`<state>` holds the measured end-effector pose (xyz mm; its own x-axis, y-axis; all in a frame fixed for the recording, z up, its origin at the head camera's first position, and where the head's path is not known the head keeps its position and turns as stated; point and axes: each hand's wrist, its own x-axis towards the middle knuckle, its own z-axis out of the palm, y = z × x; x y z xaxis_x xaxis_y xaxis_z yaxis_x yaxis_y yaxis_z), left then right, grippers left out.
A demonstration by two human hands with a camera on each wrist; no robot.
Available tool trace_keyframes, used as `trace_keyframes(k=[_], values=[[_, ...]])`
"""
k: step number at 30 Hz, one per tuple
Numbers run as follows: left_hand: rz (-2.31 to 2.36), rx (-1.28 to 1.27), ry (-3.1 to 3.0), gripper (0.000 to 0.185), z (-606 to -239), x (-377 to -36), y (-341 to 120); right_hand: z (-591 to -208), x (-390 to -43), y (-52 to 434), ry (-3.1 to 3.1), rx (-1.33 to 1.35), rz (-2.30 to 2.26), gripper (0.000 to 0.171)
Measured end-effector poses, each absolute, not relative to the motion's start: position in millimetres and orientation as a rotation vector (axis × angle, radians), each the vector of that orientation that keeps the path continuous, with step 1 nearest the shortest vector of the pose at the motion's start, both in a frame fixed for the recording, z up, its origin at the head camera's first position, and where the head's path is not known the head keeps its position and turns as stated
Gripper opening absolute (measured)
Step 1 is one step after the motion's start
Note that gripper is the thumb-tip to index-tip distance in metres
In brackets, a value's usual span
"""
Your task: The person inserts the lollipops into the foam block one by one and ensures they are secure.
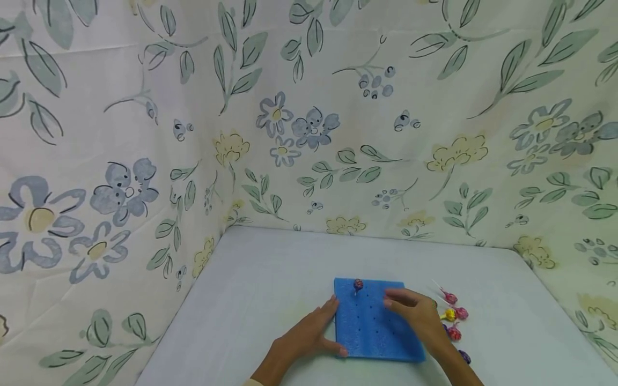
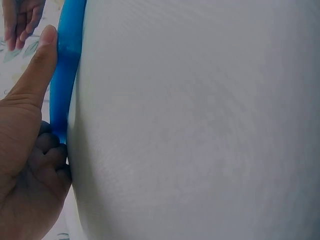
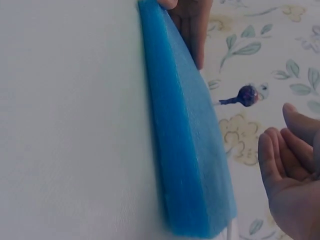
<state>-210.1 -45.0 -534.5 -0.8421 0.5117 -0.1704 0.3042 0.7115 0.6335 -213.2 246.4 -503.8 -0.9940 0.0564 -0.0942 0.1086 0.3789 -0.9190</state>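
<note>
My left hand (image 1: 309, 336) lies against the left edge of the blue foam board (image 1: 374, 321), thumb pressed along the top of that edge and the other fingers curled at its near corner, so it pinches the board flat on the desk (image 1: 251, 300). My right hand (image 1: 419, 316) hovers over the board's right half, fingers loosely bent and holding nothing; the right wrist view shows an empty palm.

One lollipop (image 1: 358, 284) stands upright in a hole at the board's far edge, ahead and to the left of my right hand. The rest of the holes (image 1: 367, 316) look empty, in rows running away from me. The loose lollipops (image 1: 454, 316) lie on the desk just right of the board, beside my right wrist, their sticks pointing roughly away and left. By my judgement the right hand is clearly the nearer one to them, a short sideways reach.
</note>
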Motion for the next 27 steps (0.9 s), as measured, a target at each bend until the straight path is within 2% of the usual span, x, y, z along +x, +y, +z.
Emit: trace_keyframes(k=[12,19,27], values=[[0.875,0.642,2.586,0.122,-536,-211,-45,-497,-189,277,2.570,0.272,-1.621,0.060],[0.858,0.625,2.599,0.123,-535,-210,-44,-498,-181,297,2.559,0.307,-1.630,0.061],[0.882,0.634,2.603,0.124,-536,-209,-45,-495,-171,318,2.490,0.432,-1.630,0.072]])
